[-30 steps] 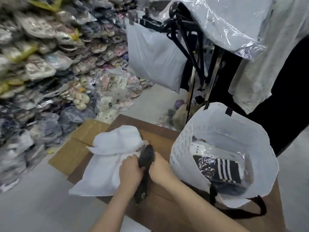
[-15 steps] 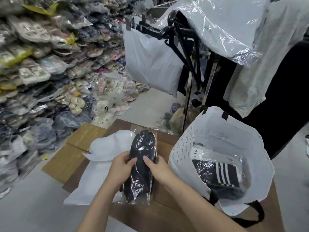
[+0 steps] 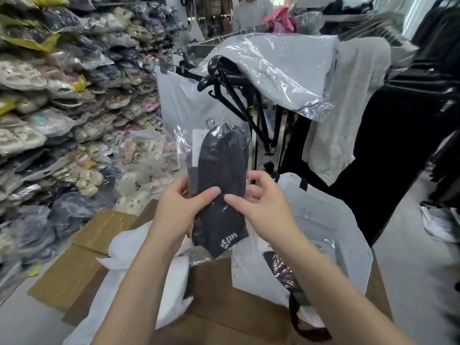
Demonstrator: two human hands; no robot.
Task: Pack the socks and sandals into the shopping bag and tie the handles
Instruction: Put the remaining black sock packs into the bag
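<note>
Head view: both hands raise a bagged pair of black socks at frame centre.

Left hand (image 3: 178,210) and right hand (image 3: 263,207) pinch the sock packet (image 3: 220,188) upright, thumbs in front, fingers curled behind, above the open white shopping bag (image 3: 348,235) at lower right; stacked packaged sandals (image 3: 49,115) fill the left.

Black socks (image 3: 220,185), white lettering; white shopping bag (image 3: 348,235), black handles (image 3: 298,317).
</note>
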